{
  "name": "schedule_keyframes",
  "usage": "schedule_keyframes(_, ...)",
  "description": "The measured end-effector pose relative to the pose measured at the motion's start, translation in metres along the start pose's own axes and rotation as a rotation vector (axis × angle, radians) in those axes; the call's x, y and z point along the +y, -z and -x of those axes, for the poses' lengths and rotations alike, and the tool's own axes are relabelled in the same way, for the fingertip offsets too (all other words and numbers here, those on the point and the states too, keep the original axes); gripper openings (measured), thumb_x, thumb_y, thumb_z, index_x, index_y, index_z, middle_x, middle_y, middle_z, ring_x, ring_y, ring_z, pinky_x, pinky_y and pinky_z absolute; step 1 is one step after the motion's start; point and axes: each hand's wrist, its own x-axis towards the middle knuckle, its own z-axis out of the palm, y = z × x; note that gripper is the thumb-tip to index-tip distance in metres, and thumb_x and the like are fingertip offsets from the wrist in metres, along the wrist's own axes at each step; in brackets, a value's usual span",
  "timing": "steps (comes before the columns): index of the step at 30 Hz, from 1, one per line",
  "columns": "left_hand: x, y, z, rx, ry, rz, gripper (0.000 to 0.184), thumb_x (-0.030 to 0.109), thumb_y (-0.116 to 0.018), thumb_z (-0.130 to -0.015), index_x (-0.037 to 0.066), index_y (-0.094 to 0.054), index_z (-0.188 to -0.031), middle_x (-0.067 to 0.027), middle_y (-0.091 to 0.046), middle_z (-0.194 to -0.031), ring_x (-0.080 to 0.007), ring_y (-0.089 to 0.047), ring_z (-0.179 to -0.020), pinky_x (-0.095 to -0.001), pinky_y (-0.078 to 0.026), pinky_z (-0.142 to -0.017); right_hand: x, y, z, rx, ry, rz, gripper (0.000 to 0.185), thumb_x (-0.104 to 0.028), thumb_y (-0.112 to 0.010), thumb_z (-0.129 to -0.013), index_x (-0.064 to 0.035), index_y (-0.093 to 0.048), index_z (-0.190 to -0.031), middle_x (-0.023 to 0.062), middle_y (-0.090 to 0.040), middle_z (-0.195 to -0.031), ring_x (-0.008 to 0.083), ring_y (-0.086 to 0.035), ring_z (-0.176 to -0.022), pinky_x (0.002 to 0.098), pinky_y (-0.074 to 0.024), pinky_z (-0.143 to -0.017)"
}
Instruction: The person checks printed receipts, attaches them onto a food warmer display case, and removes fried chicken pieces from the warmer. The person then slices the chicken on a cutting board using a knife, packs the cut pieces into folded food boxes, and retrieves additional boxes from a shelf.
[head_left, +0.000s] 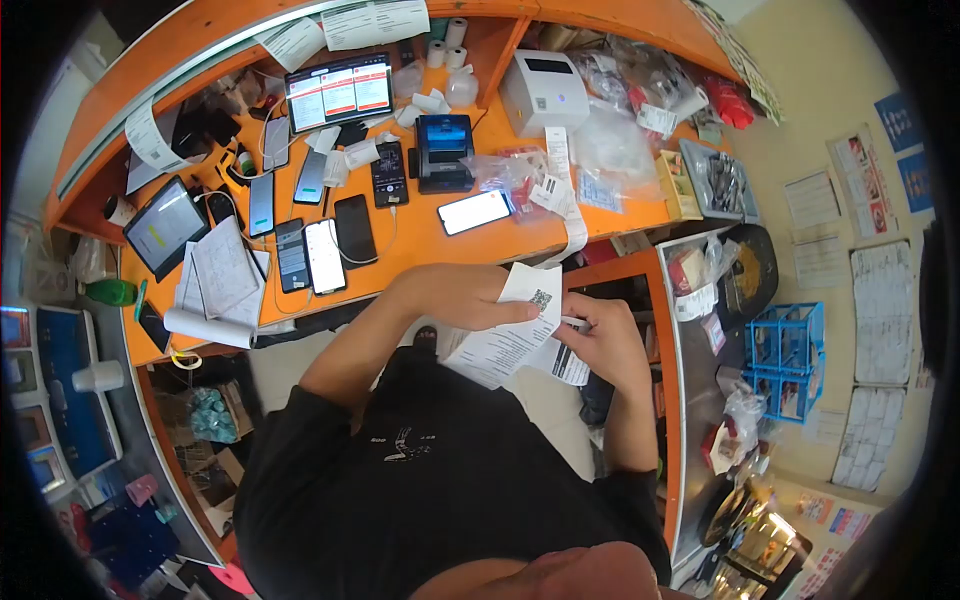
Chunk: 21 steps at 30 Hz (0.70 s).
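Note:
A long printed receipt [505,345] with a QR code near its top is in my left hand [475,297], whose thumb lies across the front of the paper. My right hand [605,335] is closed at the receipt's right edge, pinching paper between thumb and fingers. Below it hangs another printed slip [560,362] with a dark band, partly covered by the first. Both hands are in front of my black shirt, just off the near edge of the orange counter [420,240].
Several phones [325,255], a tablet [340,92], a second tilted screen [168,228] and a black receipt printer [444,150] stand on the counter. A white label printer [543,92] is at the back right. Papers [222,275] lie left; blue baskets [785,360] stand right.

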Motion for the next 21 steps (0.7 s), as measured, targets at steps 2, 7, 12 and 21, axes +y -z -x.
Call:
schedule_keyframes(2,0.005,0.002,0.003,-0.013,-0.001,0.041,0.045,0.036,-0.041,-0.104,-0.001,-0.056,-0.123,-0.0179,-0.063,-0.11,-0.0287,-0.061,-0.101,-0.0366,-0.048,-0.088,-0.004,0.008,-0.003,-0.096,-0.005,0.009,0.014,-0.016,-0.07,-0.085,-0.005,-0.07,-0.093,0.0153,-0.069,-0.078,0.0306,-0.068,-0.067,0.0347,-0.0511,-0.06)
schedule_keyframes(7,-0.015,-0.004,0.009,0.062,0.024,0.124,0.045,0.035,-0.04,-0.105,-0.003,-0.054,-0.125,-0.0162,-0.063,-0.111,-0.0262,-0.061,-0.102,-0.0357,-0.049,-0.087,-0.007,0.014,-0.012,-0.204,-0.005,0.013,0.014,-0.014,-0.067,-0.085,-0.0055,-0.07,-0.095,0.0163,-0.069,-0.08,0.0347,-0.066,-0.068,0.0384,-0.0504,-0.061)
schedule_keyframes(12,-0.024,-0.009,0.007,0.127,0.031,0.187,0.043,0.034,-0.043,-0.104,-0.001,-0.055,-0.125,-0.0148,-0.065,-0.112,-0.0254,-0.062,-0.101,-0.0352,-0.049,-0.088,-0.005,0.005,-0.018,-0.147,0.1,0.007,0.015,-0.012,-0.063,-0.085,-0.0062,-0.069,-0.098,0.0182,-0.067,-0.078,0.0361,-0.064,-0.067,0.0383,-0.049,-0.06)
schedule_keyframes(21,-0.057,-0.03,0.005,0.407,0.204,0.7,0.039,0.032,-0.05,-0.103,0.002,-0.055,-0.127,-0.0079,-0.064,-0.115,-0.0144,-0.062,-0.102,-0.0289,-0.052,-0.085,0.012,-0.028,-0.025,0.079,0.154,0.028,0.009,-0.007,-0.061,-0.085,-0.0036,-0.064,-0.092,0.0189,-0.062,-0.075,0.0353,-0.061,-0.063,0.0382,-0.047,-0.058)
